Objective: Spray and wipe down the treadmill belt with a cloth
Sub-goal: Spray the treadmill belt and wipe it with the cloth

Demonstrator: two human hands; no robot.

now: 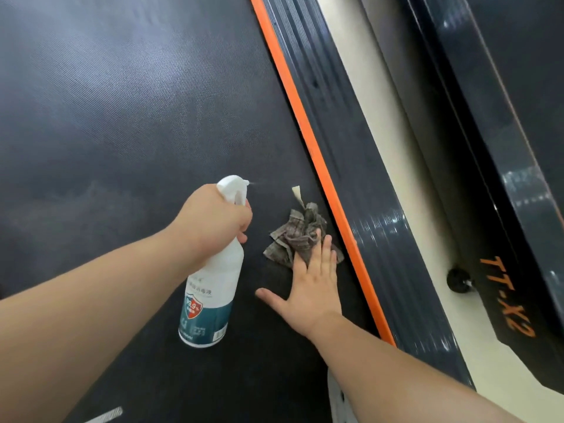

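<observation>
Bare forearms (91, 315) reach over a treadmill belt (122, 117). The left hand (213, 221) clamps its fingers round a white spray bottle (213, 288), set apart from the orange strip (308, 148). The right hand (311, 288), fingers straight and spread, presses a crumpled cloth (296, 236) just beside that strip. Spray aimed toward the strip could wet the hand or overshoot the belt. The bottle is opaque, so its fill cannot be told.

Two arms are shown bare from the frame edge to the hands. Left forearm (91, 300) is seen uncovered, well left of the orange strip (305, 138); left hand (213, 221) is bare too. Right forearm (396, 370) is seen uncovered, just beside the strip's lower end. Right hand (311, 288) is bare, fingers (328, 248) and thumb plainly seen. Both wrists are uncovered as well.
</observation>
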